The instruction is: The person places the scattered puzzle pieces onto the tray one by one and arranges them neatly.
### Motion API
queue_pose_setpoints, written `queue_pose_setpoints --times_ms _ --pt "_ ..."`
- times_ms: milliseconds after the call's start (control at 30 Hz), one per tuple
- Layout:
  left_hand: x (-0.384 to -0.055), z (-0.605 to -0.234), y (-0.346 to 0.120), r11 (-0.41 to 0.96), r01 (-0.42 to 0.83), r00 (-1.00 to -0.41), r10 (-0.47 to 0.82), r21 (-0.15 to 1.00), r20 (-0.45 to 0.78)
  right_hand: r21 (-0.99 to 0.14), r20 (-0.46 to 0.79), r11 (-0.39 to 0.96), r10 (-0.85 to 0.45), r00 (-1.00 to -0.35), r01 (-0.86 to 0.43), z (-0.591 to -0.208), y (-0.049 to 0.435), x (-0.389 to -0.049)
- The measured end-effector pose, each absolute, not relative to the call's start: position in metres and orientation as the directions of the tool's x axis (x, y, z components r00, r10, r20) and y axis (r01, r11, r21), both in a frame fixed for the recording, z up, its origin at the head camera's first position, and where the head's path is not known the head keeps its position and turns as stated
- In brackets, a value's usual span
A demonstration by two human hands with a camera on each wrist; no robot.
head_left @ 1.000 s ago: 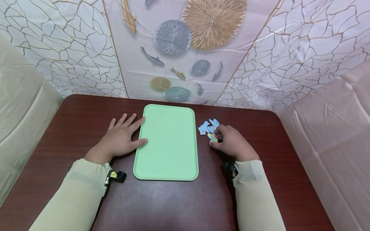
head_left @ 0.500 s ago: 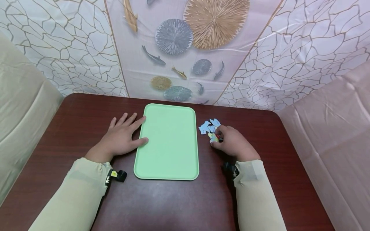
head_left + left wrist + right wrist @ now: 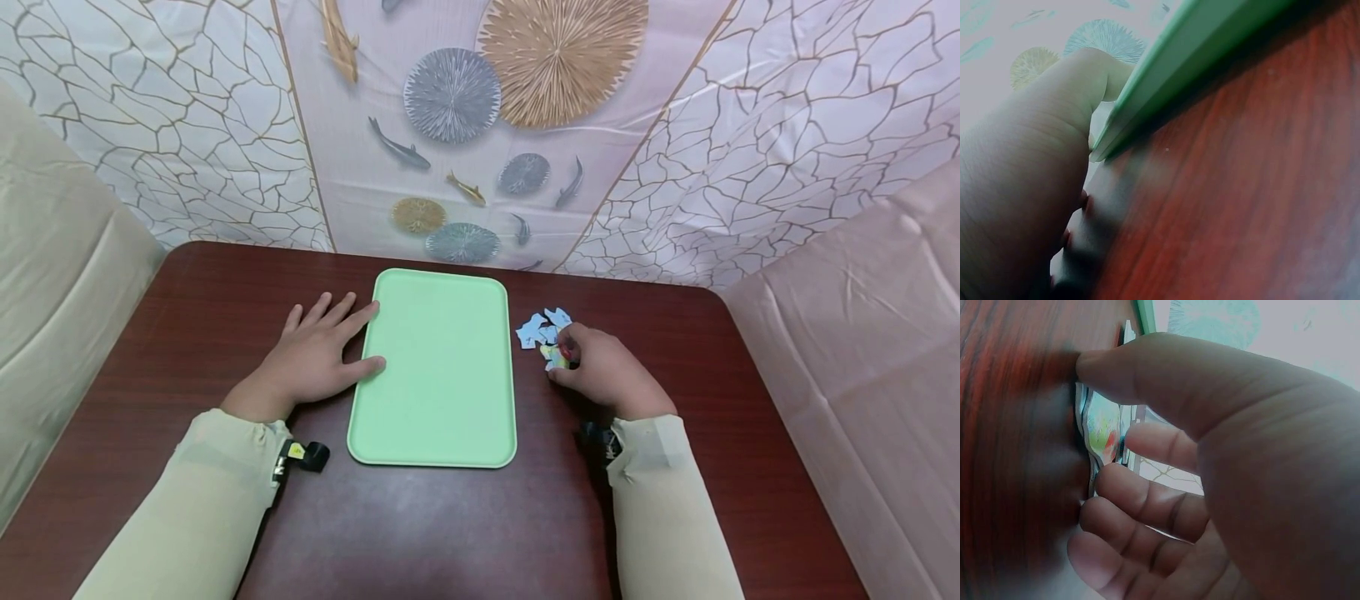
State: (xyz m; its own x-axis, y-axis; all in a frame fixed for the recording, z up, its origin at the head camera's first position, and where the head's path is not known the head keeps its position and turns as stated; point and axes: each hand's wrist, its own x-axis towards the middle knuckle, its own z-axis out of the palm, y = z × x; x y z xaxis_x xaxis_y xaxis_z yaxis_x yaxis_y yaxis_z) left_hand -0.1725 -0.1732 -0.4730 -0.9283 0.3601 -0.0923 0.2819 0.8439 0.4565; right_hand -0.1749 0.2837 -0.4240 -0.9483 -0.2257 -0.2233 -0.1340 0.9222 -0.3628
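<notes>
A light green tray (image 3: 435,375) lies on the table, and my left hand (image 3: 307,362) rests at its left edge with fingers spread, the thumb and index fingertip over the rim. In the left wrist view the thumb side of the left hand (image 3: 1029,144) meets the tray's raised edge (image 3: 1166,69). Right of the tray, my right hand (image 3: 607,371) pinches a colourful puzzle piece (image 3: 553,357) between thumb and curled fingers. The right wrist view shows that piece (image 3: 1102,425) close to the table, its printed face green, yellow and red. The palm hides part of it.
Several pale blue puzzle pieces (image 3: 530,332) lie in a loose pile just beyond the right fingertips. The dark red-brown table (image 3: 420,533) ends at a patterned cloth backdrop (image 3: 480,225). Pale cloth walls (image 3: 847,333) flank both sides.
The right thumb and fingers have shifted very slightly to the right at the colourful piece. Left hand, tray and blue pieces keep their places.
</notes>
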Motion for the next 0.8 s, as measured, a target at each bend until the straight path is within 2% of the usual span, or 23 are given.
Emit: queue_pose_setpoints --times_ms 800 --pt "-0.1716 -0.4721 -0.173 0.845 0.279 -0.929 0.358 0.456 -0.096 -0.353 -0.197 0.916 -0.274 -0.941 -0.193 -0.4238 0.2828 -0.1715"
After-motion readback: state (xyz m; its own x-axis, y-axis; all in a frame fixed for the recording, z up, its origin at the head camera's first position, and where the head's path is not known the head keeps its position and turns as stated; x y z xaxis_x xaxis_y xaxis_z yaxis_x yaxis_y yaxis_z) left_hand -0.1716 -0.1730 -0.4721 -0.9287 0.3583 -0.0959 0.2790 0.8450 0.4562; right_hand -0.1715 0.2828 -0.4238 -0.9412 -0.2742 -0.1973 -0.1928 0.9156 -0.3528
